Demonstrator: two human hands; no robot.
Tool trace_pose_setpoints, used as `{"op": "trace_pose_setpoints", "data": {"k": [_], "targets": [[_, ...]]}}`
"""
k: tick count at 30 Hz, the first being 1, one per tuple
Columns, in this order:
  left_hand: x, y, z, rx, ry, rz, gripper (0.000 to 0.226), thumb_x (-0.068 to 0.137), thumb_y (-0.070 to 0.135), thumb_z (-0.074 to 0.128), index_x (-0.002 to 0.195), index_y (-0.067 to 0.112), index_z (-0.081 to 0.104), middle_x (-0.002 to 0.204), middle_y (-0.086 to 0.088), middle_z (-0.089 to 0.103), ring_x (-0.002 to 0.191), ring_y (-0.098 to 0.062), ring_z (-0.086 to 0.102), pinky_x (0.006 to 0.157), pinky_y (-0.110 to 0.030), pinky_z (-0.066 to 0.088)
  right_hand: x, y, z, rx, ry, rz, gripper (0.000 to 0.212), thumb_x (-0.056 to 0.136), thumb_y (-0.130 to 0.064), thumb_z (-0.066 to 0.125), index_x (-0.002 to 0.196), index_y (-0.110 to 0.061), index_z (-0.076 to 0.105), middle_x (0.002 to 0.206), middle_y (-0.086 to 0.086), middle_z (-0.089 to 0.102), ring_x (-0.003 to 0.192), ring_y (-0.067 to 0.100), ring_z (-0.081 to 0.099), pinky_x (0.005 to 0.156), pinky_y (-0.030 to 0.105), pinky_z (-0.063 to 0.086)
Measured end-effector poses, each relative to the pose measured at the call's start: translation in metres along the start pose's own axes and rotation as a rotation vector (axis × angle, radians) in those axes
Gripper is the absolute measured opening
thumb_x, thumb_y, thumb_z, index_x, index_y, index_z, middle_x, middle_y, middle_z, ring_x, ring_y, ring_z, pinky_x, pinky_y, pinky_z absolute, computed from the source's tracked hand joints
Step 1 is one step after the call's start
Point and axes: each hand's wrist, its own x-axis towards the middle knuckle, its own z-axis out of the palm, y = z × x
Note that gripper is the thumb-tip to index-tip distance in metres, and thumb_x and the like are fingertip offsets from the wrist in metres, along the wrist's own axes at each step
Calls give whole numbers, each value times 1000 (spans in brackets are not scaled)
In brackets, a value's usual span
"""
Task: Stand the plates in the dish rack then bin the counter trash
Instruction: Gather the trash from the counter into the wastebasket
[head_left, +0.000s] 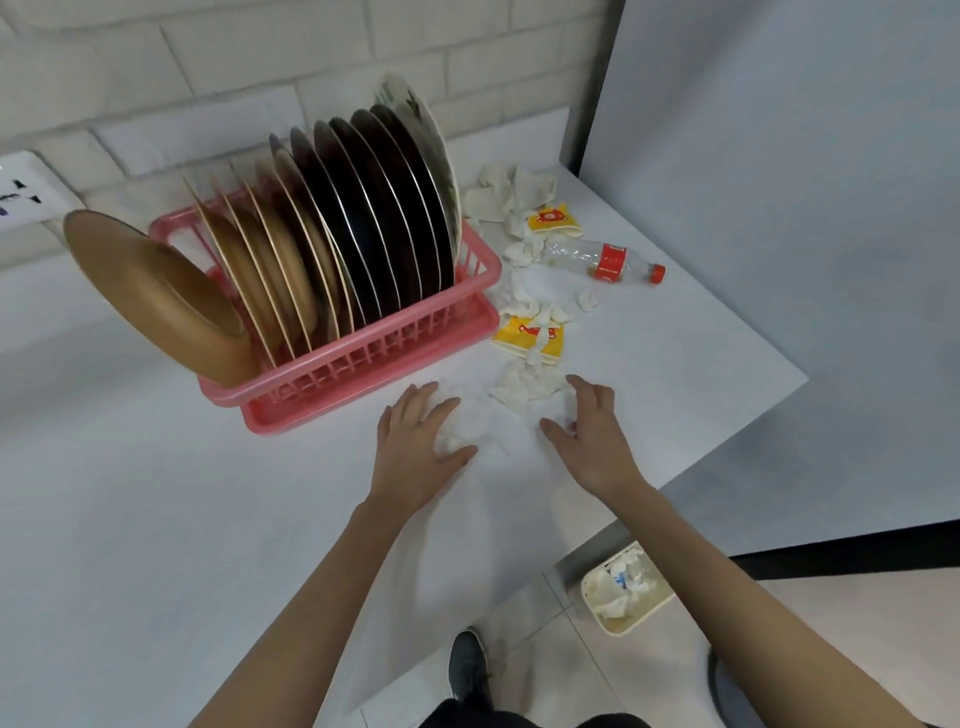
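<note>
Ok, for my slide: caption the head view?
Plates racked; left hand and right hand flank crumpled tissue on the counter.

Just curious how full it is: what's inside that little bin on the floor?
The bin holds crumpled white tissues and a scrap with blue on it. Whatever lies beneath them is covered.

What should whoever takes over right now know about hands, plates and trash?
Left hand: open, fingers on the crumpled white tissue pile in front of the rack.
Right hand: open, at that pile's other side.
Done: tan and dark round plates stand in the pink plastic dish rack.
Left: the tissue pile, more tissues, yellow wrappers and a clear plastic bottle with red label lie on the white counter right of the rack.
Cream bin on the floor already holds tissue.
</note>
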Motion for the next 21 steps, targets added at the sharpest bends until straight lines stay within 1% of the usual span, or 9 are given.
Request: {"op": "trace_pose_setpoints", "data": {"k": [2, 4, 5, 8, 10, 13, 16, 18, 21], "targets": [[-2, -5, 4, -50, 43, 43, 60, 83, 64, 44, 132, 33, 57, 151, 10, 39, 144, -15, 24, 120, -44, 12, 8, -8, 3, -114, -7, -28, 61, 95, -39, 58, 147, -23, 33, 144, 5, 27, 104, 30, 60, 89, 41, 52], [-4, -9, 8, -100, 117, 80, 46, 88, 52, 42, 124, 31, 63, 143, 10, 48, 137, -14, 35, 119, -44, 16, 12, -15, 8, -221, -27, -73, 58, 96, -41, 55, 147, -25, 35, 144, 4, 28, 113, 28, 55, 88, 41, 52], [-6, -10, 9, -118, 154, 95, 40, 91, 45, 43, 121, 30, 64, 138, 9, 52, 132, -14, 39, 118, -41, 19, 13, -18, 11, -277, -37, -95, 56, 96, -41, 53, 147, -25, 36, 145, 4, 29, 119, 27, 51, 89, 41, 52], [-8, -8, 10, -144, 226, 118, 39, 87, 24, 39, 115, 23, 66, 123, 4, 60, 116, -14, 45, 103, -29, 27, 13, -21, 19, -406, -49, -165, 44, 98, -40, 50, 137, -22, 50, 142, 4, 37, 124, 26, 42, 88, 39, 51], [-9, -6, 8, -175, 226, 115, 45, 81, 17, 34, 111, 21, 66, 119, 4, 61, 108, -15, 47, 92, -28, 30, 13, -21, 22, -414, -39, -182, 36, 98, -38, 51, 125, -16, 61, 135, 3, 45, 120, 25, 43, 86, 38, 52], [-9, -5, 3, -287, 222, 80, 43, 81, 17, 31, 107, 18, 65, 115, 5, 59, 102, -15, 50, 85, -31, 37, 10, -19, 24, -335, 24, -244, 28, 97, -30, 55, 115, -12, 67, 124, 2, 52, 112, 25, 50, 81, 37, 53], [-10, -5, -3, -466, 263, 13, 34, 85, 17, 34, 94, 12, 66, 102, 5, 56, 93, -14, 54, 81, -32, 46, 6, -24, 28, -315, 66, -414, 20, 90, -17, 65, 108, -10, 68, 121, 6, 53, 101, 27, 57, 75, 39, 55], [-10, -3, -6, -541, 262, -31, 30, 85, 20, 36, 87, 12, 65, 95, 7, 53, 86, -12, 54, 76, -29, 46, 9, -31, 31, -347, 75, -460, 29, 87, -17, 67, 115, -12, 65, 129, 9, 50, 101, 30, 58, 75, 39, 56], [-11, -1, -9, -555, 246, -62, 21, 87, 34, 47, 80, 19, 59, 89, 9, 50, 82, -9, 53, 70, -26, 44, 23, -44, 39, -444, 32, -415, 48, 91, -23, 62, 137, -13, 51, 144, 12, 43, 116, 33, 53, 86, 43, 53]]}}
